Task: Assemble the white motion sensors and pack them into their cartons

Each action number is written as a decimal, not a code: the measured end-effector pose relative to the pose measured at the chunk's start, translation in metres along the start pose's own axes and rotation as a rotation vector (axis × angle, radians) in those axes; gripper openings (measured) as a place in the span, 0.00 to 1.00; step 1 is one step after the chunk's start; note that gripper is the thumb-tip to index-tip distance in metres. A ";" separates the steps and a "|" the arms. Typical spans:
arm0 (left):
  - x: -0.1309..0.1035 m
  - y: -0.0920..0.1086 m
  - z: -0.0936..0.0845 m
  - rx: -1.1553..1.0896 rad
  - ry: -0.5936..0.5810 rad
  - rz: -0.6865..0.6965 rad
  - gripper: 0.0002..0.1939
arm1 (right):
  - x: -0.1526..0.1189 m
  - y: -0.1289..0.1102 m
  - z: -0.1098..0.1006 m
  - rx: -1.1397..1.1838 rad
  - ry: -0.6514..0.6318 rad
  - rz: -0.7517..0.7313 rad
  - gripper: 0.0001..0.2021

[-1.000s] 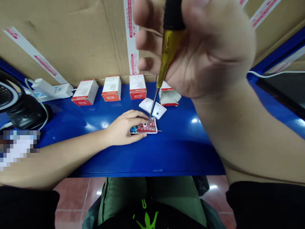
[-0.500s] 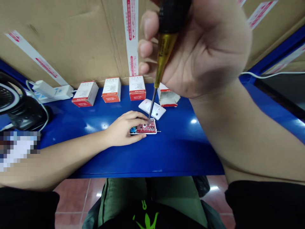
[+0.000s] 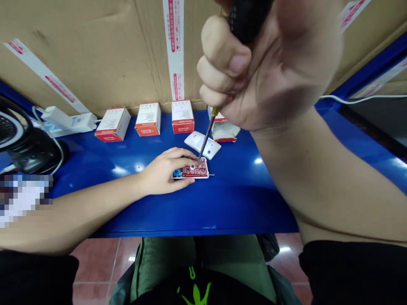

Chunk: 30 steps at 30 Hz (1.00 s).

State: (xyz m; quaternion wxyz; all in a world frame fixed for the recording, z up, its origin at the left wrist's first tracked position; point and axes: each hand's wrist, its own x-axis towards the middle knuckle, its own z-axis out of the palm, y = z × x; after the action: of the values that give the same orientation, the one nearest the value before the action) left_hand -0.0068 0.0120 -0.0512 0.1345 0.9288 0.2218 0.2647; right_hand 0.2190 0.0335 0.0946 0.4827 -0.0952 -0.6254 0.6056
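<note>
My right hand (image 3: pixel 254 72), large and close to the camera, is wrapped round the handle of a screwdriver (image 3: pixel 208 132). The metal shaft slants down to a red circuit board (image 3: pixel 201 169) in a white casing, its tip at the board's upper part. My left hand (image 3: pixel 168 169) grips the casing's left side, thumb along the near edge and fingers over the far edge. A blue component shows between them. Just behind the board lies a white plastic cover (image 3: pixel 212 149), partly crossed by the shaft.
Three white and red boxes (image 3: pixel 148 119) stand along the back of the blue table (image 3: pixel 190 212). A fourth box (image 3: pixel 224 132), open, is behind the cover. A power strip (image 3: pixel 76 123) and black device (image 3: pixel 34 148) are at left, a dark panel (image 3: pixel 378 127) at right.
The fingers of my right hand have closed round the screwdriver handle, and its top has tilted to the right. My left hand and the board are in nearly the same place.
</note>
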 end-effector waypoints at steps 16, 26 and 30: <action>0.001 0.000 0.000 0.010 -0.015 -0.005 0.17 | 0.010 0.012 0.001 -0.298 0.155 0.162 0.27; 0.000 -0.001 0.001 0.019 -0.015 -0.007 0.17 | 0.003 0.020 0.016 -0.146 0.321 -0.154 0.09; 0.000 -0.001 0.001 0.027 -0.001 0.009 0.17 | 0.005 0.018 0.013 -0.072 0.309 -0.219 0.14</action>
State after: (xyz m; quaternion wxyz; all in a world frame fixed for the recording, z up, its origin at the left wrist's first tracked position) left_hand -0.0065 0.0131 -0.0520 0.1206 0.9316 0.2211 0.2620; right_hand 0.1984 0.0324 0.0838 0.6321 -0.1356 -0.5717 0.5052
